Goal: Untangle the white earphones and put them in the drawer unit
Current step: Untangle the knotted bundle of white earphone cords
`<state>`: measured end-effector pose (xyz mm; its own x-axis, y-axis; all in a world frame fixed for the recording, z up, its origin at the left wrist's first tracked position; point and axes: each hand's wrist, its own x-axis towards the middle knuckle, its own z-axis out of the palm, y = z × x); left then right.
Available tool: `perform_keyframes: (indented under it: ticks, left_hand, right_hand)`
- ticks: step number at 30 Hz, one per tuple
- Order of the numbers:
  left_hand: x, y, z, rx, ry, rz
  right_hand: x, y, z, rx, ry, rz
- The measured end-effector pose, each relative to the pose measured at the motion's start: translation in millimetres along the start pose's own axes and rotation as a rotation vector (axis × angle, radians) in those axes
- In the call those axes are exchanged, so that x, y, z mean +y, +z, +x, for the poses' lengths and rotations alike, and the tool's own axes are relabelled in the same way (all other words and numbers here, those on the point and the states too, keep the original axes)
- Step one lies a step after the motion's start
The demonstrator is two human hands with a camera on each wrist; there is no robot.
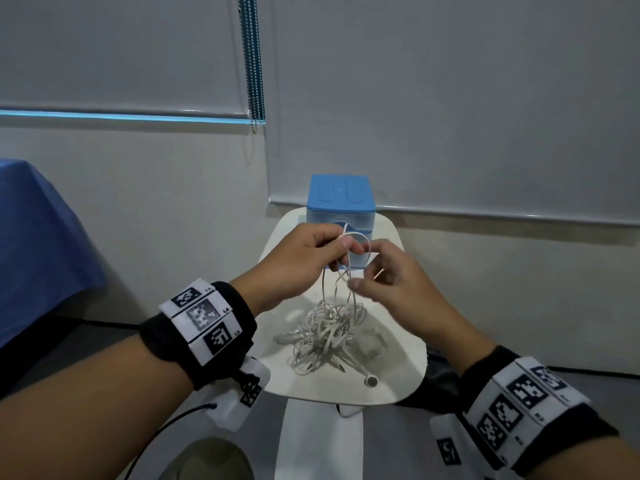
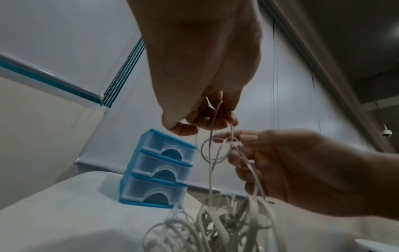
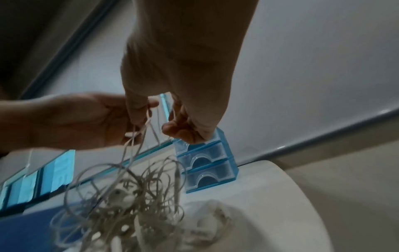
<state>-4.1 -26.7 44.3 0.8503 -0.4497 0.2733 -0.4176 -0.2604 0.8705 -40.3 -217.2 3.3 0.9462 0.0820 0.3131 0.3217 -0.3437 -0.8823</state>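
Observation:
A tangle of white earphones [image 1: 329,332] lies on the small white table [image 1: 398,379], with strands rising to both hands; one earbud [image 1: 371,381] rests near the table's front edge. My left hand [image 1: 332,249] pinches a loop of cable above the tangle. My right hand [image 1: 363,282] pinches another strand just right of it. The blue drawer unit [image 1: 341,202] stands at the table's far end, behind the hands; its three clear drawers [image 2: 159,168] are closed. The tangle [image 3: 121,201] hangs close below my right hand in the right wrist view.
A blue-covered surface [image 1: 38,244] stands at the left. Roller blinds [image 1: 450,98] and a bead chain [image 1: 254,64] hang behind the table. My knee [image 1: 207,459] shows at the bottom.

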Motion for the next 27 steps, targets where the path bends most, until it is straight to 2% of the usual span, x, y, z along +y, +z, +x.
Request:
perform_keyframes:
  ticks: [4,6,11,15,22,27]
  left_hand:
    - [12.8,-3.5,-0.1,0.035,0.027,-0.062]
    - [15.7,-5.8,-0.5,0.041,0.036,-0.073]
    - [11.5,-10.7,-2.8,0.067,0.001,-0.128]
    - [2.6,-14.0,-3.4,0.134,-0.036,-0.147]
    - [-3.6,-17.1,-5.0,0.288,-0.085,-0.251]
    - [1.2,-17.4,-5.0,0.284,-0.1,-0.296]
  right_hand:
    - [3.1,12.7,1.0,-0.007,0.053,-0.127]
    - [3.9,14.7,2.2,0.0,0.058,-0.109]
    - [4.2,7.2,-0.3,0.027,0.104,0.166]
    - [8.3,-1.6,-4.2,0.056,0.121,0.235]
    - [28.5,-7.2,-9.9,0.031,0.196,0.035]
    - [36.7,-4.7,-12.6,0.013,0.213,-0.182]
